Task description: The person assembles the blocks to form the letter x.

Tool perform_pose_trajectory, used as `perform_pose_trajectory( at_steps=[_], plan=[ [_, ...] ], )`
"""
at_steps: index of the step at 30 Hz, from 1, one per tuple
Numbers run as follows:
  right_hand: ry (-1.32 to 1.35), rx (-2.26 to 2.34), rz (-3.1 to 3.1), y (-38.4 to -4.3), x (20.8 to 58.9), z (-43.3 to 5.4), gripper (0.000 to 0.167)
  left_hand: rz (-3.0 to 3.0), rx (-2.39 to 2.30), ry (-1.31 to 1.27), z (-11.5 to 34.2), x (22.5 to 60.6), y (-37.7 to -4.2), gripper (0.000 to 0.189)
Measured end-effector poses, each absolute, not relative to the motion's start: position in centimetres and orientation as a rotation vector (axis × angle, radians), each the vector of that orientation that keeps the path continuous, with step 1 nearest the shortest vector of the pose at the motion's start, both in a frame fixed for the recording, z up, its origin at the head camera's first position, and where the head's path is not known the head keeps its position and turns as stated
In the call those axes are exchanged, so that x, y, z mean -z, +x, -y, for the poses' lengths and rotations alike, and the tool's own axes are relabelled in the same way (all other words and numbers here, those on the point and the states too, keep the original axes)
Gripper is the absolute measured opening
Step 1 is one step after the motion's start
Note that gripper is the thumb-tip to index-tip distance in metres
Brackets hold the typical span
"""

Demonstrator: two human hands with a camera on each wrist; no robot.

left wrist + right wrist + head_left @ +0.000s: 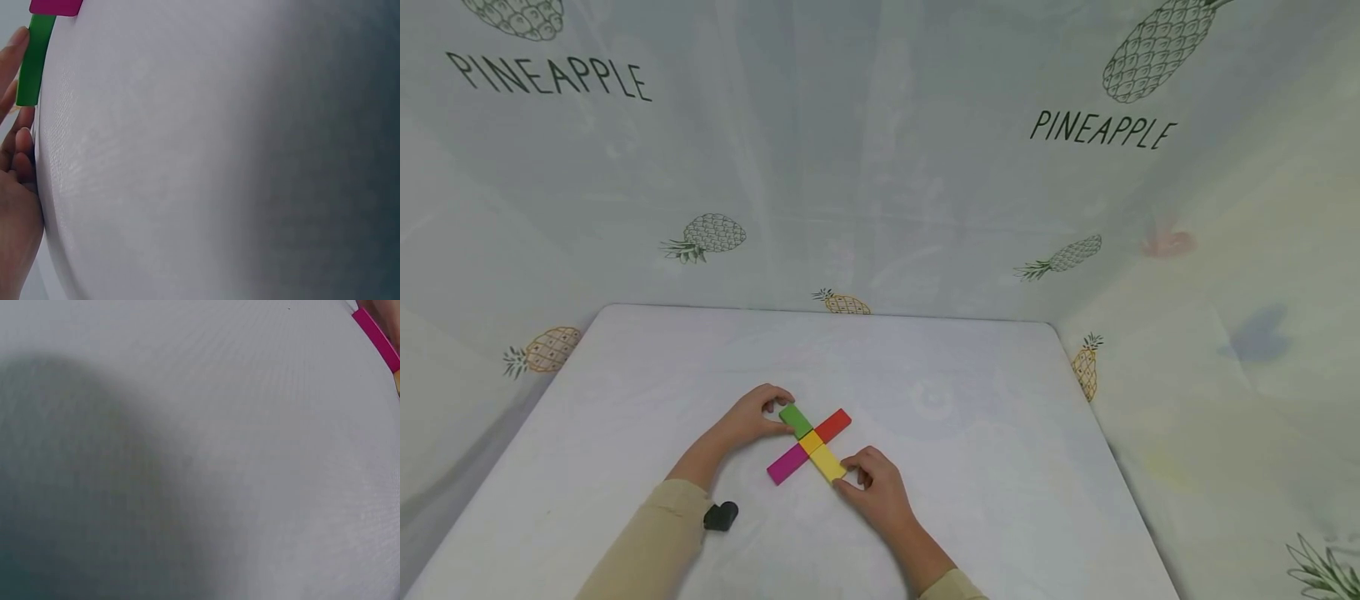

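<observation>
Five-part cross of coloured blocks lies on the white table, around a small orange block (811, 442). My left hand (758, 417) pinches the outer end of the green block (796, 421) between thumb and fingers. At the opposite arm, my right hand (878, 492) pinches the outer end of the yellow block (828, 463). A red block (833, 425) reaches to the upper right and a magenta block (787, 464) to the lower left, neither held. In the left wrist view the green block (36, 62) shows beside the fingers. The right wrist view catches the magenta block (377, 339) at its corner.
The white table (985, 400) extends around the blocks, its back edge meeting a hanging cloth (880, 167) printed with pineapples. A black heart-shaped piece (721, 516) sits by the left sleeve's cuff.
</observation>
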State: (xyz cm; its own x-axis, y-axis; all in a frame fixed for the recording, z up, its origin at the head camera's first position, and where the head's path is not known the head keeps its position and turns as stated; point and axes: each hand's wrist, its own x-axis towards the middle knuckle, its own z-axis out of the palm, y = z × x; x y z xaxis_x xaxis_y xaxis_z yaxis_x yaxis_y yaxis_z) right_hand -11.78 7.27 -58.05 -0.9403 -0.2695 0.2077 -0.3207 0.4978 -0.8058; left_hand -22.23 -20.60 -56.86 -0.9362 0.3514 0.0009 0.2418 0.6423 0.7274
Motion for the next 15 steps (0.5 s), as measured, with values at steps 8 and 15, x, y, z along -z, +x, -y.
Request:
perform_pose_trajectory(
  at_steps=[8,15],
  plan=[
    [0.517,-1.450,2.682,-11.78,58.12,-7.25,0.021,-2.696,-1.180,0.465,20.44,56.57,-22.13,0.046],
    [0.527,-1.453,2.658,-11.79,58.31,-7.24,0.020,-2.690,-1.163,0.444,20.38,56.44,-22.11,0.046]
  ],
)
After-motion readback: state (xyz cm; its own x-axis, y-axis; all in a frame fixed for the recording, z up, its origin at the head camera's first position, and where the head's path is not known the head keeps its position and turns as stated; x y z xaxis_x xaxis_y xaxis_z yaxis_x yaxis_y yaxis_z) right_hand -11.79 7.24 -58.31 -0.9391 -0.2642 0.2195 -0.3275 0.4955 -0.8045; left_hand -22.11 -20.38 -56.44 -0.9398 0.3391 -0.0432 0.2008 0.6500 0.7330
